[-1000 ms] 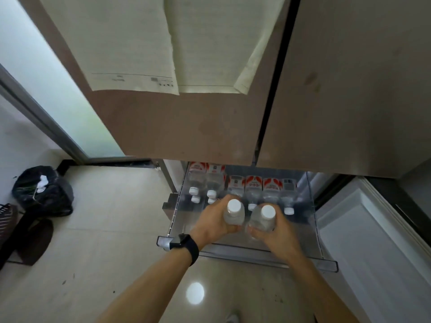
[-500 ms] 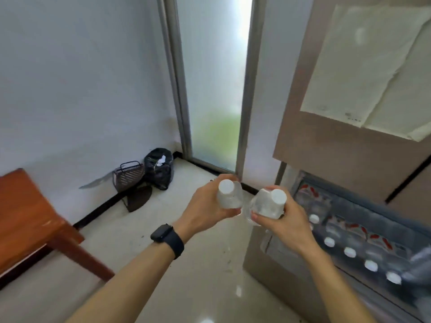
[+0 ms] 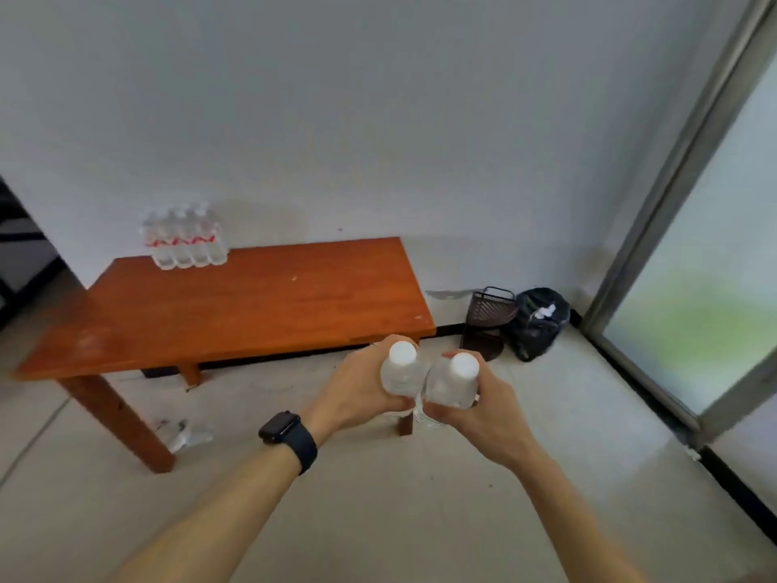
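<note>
Two bottles are held out over the floor, short of the surface [image 3: 252, 305], not yet set down. The left hand [image 3: 357, 393] is curled round the left bottle [image 3: 399, 370] just under its white cap. The right bottle [image 3: 456, 380] is gripped the same way by the right hand [image 3: 483, 418], and the bottles are touching. They're probably best kept upright and put down one at a time beside the pack [image 3: 183, 239], which is parked at the surface's far left corner. A crumpled wrapper [image 3: 185, 433] is seen on the floor underneath, then a basket [image 3: 490, 317], a bag [image 3: 538, 321] and a frosted door [image 3: 693, 309].
</note>
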Available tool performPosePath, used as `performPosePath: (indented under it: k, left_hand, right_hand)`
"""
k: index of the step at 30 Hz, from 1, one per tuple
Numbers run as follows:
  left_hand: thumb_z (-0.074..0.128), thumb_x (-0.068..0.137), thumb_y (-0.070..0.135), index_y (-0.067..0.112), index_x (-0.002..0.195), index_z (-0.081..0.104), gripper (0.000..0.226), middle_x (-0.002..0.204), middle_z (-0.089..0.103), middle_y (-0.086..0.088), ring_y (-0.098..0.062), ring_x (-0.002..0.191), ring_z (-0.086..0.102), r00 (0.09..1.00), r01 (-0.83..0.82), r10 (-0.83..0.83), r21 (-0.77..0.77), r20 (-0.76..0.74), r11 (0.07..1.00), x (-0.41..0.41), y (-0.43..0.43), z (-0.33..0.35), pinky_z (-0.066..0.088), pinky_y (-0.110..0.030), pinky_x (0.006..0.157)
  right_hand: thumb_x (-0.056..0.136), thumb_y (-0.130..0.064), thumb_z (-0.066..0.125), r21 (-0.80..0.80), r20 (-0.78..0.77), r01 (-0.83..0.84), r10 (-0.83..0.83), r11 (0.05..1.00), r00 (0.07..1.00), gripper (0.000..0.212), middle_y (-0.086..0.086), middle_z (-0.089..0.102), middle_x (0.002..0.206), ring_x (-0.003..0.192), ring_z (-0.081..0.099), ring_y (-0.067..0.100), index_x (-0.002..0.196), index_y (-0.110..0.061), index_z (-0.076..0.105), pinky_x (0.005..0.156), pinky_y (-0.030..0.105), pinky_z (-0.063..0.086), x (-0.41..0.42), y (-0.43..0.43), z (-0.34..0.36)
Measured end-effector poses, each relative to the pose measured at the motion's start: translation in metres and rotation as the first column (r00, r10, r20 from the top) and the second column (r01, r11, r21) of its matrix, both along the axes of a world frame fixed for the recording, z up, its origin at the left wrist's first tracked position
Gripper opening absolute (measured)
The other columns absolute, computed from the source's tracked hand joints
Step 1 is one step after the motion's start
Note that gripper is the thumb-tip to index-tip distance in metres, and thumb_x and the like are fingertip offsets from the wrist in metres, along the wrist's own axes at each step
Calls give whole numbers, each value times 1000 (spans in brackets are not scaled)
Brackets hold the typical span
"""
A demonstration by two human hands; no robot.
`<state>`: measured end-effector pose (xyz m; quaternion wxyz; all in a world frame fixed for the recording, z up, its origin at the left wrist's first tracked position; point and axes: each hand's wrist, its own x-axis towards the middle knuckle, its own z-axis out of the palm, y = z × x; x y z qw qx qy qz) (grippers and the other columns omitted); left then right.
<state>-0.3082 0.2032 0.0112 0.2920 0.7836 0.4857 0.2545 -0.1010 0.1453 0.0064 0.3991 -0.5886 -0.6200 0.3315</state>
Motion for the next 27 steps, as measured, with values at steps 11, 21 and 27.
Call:
performPosePath:
  k: [11, 21, 27]
  left_hand:
    - [86, 66, 36, 39, 113, 53, 58, 102, 65, 14, -7, 94, 61, 917, -399, 397, -61, -46, 915, -236, 28, -30, 54, -41, 85]
    - [83, 68, 40, 47, 115, 48, 59, 104, 64, 18, -3, 97, 61, 853, -521, 511, -147, -103, 840, -391, 141, -74, 56, -39, 86]
    - [83, 70, 39, 42, 115, 51, 55, 104, 66, 18, -3, 99, 62, 831, -555, 547, -202, -99, 807, -459, 212, -92, 55, -38, 89]
  right_hand:
    - [63, -39, 87, -88, 56, -412, 418, 907, 907, 54, -16, 66, 98, 90, 62, 4, 106, -41, 54, 78, 30, 53, -227, 114, -35]
    - [66, -37, 86, -202, 22, -516, 531, 832, 847, 53, -17, 65, 97, 88, 61, 3, 107, -41, 52, 68, 21, 45, -378, 267, -79]
    - [66, -34, 86, -257, 44, -551, 579, 794, 814, 53, -17, 64, 98, 88, 61, 2, 106, -41, 52, 67, 17, 43, -447, 353, -88]
